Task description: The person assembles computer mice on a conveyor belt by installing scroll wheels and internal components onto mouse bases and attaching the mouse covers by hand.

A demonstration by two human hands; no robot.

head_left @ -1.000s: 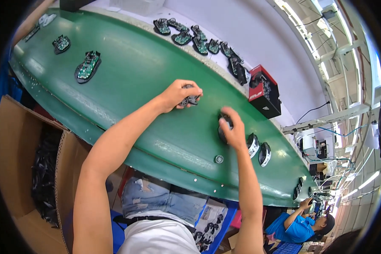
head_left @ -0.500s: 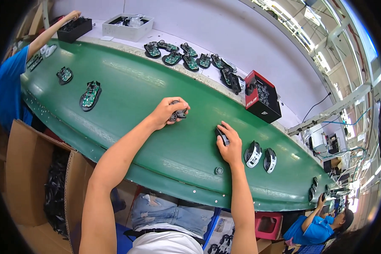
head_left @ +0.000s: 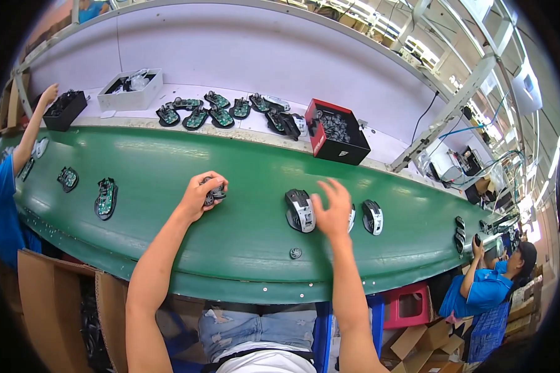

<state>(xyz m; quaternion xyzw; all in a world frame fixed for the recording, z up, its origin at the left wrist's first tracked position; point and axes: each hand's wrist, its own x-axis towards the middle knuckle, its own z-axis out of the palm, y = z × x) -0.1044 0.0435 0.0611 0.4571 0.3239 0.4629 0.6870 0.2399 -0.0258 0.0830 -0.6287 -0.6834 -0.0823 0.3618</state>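
My left hand (head_left: 203,198) is closed round several small dark grey scroll wheels (head_left: 214,194), held just above the green belt. My right hand (head_left: 333,207) is open, its fingers apart and a little blurred. Just left of it lies a black and silver mouse (head_left: 300,211), whose top shows a slot. A second mouse (head_left: 352,219) is mostly hidden behind my right hand, and a third mouse (head_left: 373,217) lies further right. Nearer to me, a single scroll wheel (head_left: 295,253) rests on the belt.
The green belt (head_left: 242,255) carries mouse bases with circuit boards (head_left: 106,199) at left. More bases (head_left: 196,118) line the back shelf beside a red and black box (head_left: 342,133) of wheels. Co-workers sit left (head_left: 3,205) and right (head_left: 479,289). A cardboard box (head_left: 50,304) stands lower left.
My right hand has come off the mouse and moved right, leaving it on the belt. My left hand still grips the wheels. The whole view has shifted.
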